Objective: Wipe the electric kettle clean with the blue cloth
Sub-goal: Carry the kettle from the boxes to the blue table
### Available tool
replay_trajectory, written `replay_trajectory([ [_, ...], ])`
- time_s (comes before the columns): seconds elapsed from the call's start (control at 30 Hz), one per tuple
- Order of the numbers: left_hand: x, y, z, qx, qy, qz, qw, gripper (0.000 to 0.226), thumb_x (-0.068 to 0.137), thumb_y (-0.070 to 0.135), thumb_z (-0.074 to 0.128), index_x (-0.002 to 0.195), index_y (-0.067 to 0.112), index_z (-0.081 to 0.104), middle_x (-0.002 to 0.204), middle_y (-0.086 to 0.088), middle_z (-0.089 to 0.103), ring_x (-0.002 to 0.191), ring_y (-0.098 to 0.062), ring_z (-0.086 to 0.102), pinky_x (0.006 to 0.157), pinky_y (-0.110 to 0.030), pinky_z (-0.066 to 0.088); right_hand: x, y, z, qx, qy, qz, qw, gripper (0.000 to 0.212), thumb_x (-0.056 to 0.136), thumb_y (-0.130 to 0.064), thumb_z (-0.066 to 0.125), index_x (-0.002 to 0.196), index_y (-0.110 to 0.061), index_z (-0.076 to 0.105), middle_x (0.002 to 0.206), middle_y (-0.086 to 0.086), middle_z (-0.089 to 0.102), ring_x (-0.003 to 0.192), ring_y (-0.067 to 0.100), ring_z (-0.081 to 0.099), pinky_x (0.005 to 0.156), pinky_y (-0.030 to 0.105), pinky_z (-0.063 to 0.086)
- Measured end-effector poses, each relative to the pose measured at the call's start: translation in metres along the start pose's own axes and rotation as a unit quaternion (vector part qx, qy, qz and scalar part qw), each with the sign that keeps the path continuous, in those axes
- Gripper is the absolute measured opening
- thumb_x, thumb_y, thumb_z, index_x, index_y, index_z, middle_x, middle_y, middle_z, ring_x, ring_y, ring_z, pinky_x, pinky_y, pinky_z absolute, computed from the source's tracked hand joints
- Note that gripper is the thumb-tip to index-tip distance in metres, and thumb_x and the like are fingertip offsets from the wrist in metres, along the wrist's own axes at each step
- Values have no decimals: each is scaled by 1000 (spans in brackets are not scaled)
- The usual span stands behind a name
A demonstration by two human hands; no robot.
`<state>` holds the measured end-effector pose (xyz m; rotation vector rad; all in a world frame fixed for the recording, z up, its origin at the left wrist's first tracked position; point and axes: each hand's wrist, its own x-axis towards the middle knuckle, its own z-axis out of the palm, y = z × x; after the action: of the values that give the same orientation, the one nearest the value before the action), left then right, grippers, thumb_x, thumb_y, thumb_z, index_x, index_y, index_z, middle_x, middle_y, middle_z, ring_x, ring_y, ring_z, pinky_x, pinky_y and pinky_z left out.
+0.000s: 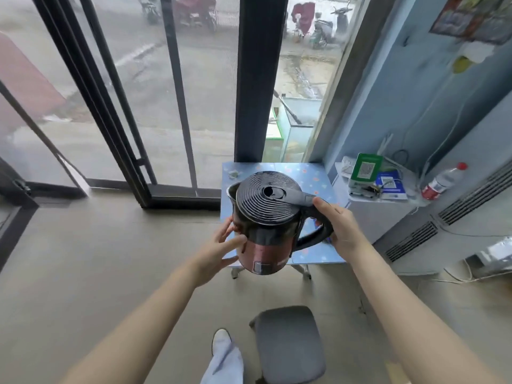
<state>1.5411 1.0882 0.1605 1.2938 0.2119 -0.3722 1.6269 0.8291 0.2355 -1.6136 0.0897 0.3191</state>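
Observation:
The electric kettle (266, 231) has a dark red body, a black ribbed lid and a black handle. It hangs in the air above the near edge of a small blue patterned table (318, 176). My right hand (338, 225) grips its handle on the right side. My left hand (224, 245) rests flat against the kettle's left wall with the fingers spread. No blue cloth shows anywhere; the kettle hides much of the tabletop.
A grey stool (289, 345) stands close below me, beside my shoe (221, 339). To the right, a white cabinet (376, 214) carries cards and a plastic bottle (443, 181). Glass doors with dark frames (257, 79) stand behind the table. A crumpled scrap (233, 174) lies at the table's far left.

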Motion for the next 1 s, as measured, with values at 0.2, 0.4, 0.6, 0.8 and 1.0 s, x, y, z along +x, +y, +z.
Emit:
replay_trajectory([
  [0.2, 105, 30, -32, 8, -14, -38, 999, 78, 81, 38, 74, 145, 56, 33, 153, 26, 37, 125, 6, 50, 99, -33, 46, 109, -7, 1, -5, 15, 16, 1000, 33, 67, -46, 75, 70, -14, 67, 60, -6, 59, 67, 19, 49, 63, 28, 38],
  [0.4, 183, 48, -39, 22, -10, -47, 999, 85, 79, 43, 75, 148, 56, 28, 151, 31, 37, 131, 3, 48, 110, -37, 41, 197, -13, -9, -13, -2, 8, 1000, 50, 58, -53, 72, 85, -11, 69, 70, -3, 60, 65, 11, 54, 64, 24, 42],
  [0.6, 265, 9, -32, 44, 68, -27, 996, 82, 75, 48, 74, 144, 61, 31, 142, 39, 42, 129, 4, 51, 111, -45, 43, 302, 35, -38, -47, -42, -24, 998, 69, 55, -60, 76, 92, -2, 68, 80, 7, 58, 72, 14, 53, 72, 29, 41],
  [0.8, 343, -76, -19, 93, 144, 11, 985, 65, 93, 27, 71, 143, 52, 39, 132, 36, 50, 104, 11, 65, 101, -34, 48, 382, 123, -74, -68, -69, -61, 993, 59, 50, -75, 77, 74, -22, 74, 69, -9, 59, 68, 11, 51, 71, 28, 41],
  [1.0, 378, -119, -7, 154, 208, 38, 965, 66, 92, 33, 69, 148, 47, 37, 114, 44, 47, 86, 24, 61, 76, -8, 41, 412, 175, -94, -34, -77, -99, 992, 68, 46, -79, 76, 75, -17, 71, 77, 11, 52, 64, 15, 48, 71, 39, 35],
])
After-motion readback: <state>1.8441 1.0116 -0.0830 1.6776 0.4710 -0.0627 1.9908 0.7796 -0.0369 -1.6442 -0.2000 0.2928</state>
